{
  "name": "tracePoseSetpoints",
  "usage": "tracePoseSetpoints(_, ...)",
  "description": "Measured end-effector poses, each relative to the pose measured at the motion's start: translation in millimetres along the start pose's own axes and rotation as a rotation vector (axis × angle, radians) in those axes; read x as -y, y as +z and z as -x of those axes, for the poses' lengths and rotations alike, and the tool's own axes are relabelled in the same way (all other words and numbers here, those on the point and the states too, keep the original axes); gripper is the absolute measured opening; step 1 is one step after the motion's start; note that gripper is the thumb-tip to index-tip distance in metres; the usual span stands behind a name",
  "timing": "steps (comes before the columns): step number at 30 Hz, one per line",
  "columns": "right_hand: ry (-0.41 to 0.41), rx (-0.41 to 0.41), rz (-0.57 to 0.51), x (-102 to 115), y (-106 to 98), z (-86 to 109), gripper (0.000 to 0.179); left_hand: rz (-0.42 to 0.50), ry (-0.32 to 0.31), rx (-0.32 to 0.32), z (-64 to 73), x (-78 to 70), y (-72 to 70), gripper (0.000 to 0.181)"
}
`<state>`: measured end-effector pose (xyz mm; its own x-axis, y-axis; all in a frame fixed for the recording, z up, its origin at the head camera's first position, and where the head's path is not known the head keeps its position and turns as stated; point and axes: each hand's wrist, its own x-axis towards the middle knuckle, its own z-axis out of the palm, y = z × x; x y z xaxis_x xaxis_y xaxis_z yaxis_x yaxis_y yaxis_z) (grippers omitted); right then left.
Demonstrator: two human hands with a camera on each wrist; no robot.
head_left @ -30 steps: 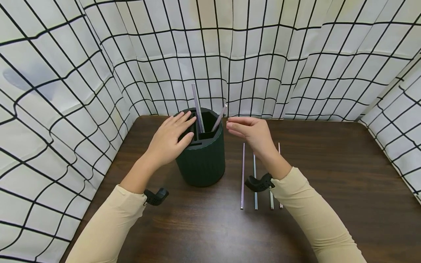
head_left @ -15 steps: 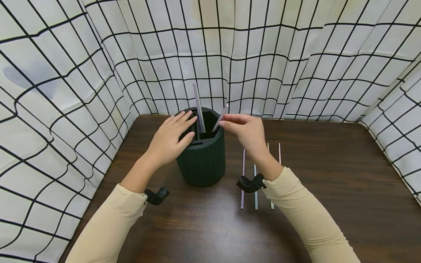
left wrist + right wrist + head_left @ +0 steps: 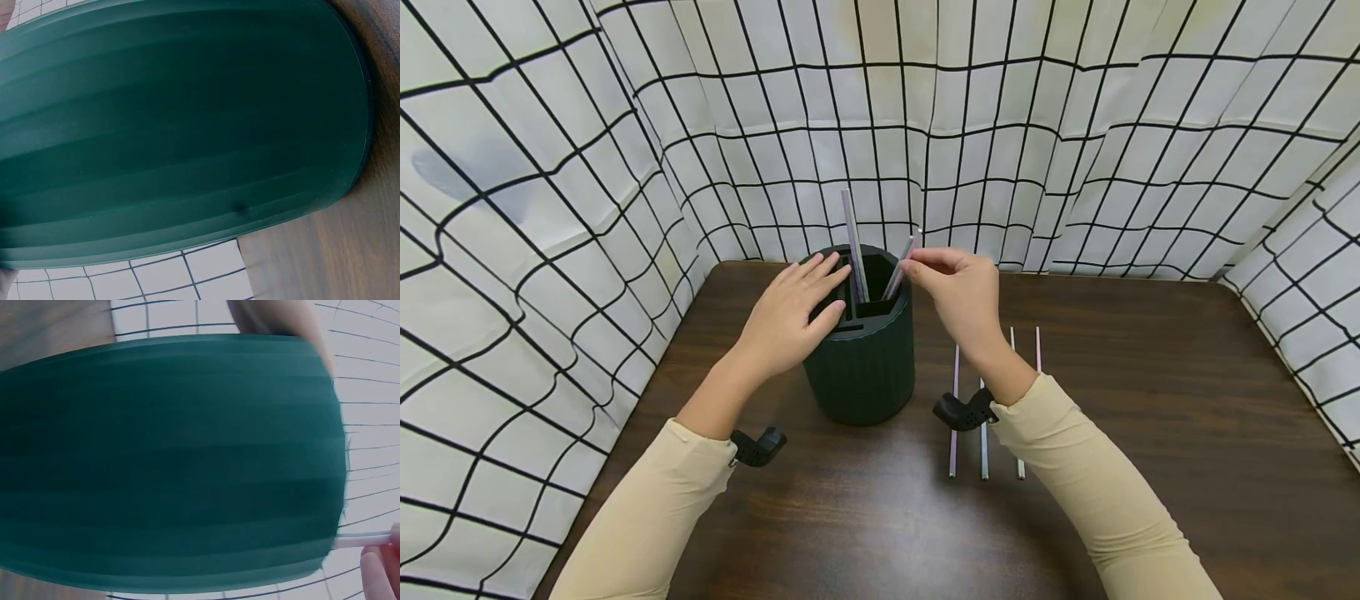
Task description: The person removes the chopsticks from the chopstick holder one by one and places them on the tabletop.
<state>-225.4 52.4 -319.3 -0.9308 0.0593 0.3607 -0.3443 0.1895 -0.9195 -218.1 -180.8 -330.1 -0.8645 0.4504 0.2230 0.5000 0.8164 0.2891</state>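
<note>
A dark green ribbed holder point(image 3: 859, 375) with a divided black top stands upright on the table. My left hand point(image 3: 790, 312) rests on its top with fingers spread. My right hand point(image 3: 958, 287), at the right side of the rim, pinches a thin pinkish stick point(image 3: 362, 540) between thumb and fingers. That stick leans in the holder's right part, beside another slim stick point(image 3: 892, 283). Taller pale purple sticks point(image 3: 854, 242) rise from the middle opening. Green wall point(image 3: 187, 125) fills most of the left wrist view.
Several thin pastel sticks lie side by side right of the holder: a purple one point(image 3: 954, 450), a blue one point(image 3: 984, 458), a green one point(image 3: 1020, 469) and a pink one point(image 3: 1038, 350). A white grid-patterned cloth point(image 3: 985, 150) closes off the back and sides of the dark wood table point(image 3: 1150, 375).
My right hand has moved left to the holder's rim and now pinches a stick there. The tips of the right-hand sticks have spread apart. My left hand has stayed put.
</note>
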Motion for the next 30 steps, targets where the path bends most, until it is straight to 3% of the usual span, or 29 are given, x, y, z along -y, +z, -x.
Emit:
tracePoseSetpoints(9, -0.123, -0.049, -0.072, 27, -13, -3.6, 0.019, -0.001, 0.001, -0.004, 1.5, 0.3, 0.1, 0.055)
tracePoseSetpoints(17, -0.214, -0.063, -0.220, 50, -23, 1.3, 0.019, 0.006, 0.003, -0.006, 2.3, 0.6, 0.5, 0.054)
tracePoseSetpoints(25, -0.382, -0.086, -0.390, 70, -35, 12.0, 0.024, 0.013, 0.008, -0.006, 0.8, 0.7, 1.1, 0.055)
tracePoseSetpoints(30, -0.399, -0.144, -0.485, 82, -48, 19.1, 0.021, 0.011, 0.007, -0.004, 0.1, 0.4, 0.3, 0.055)
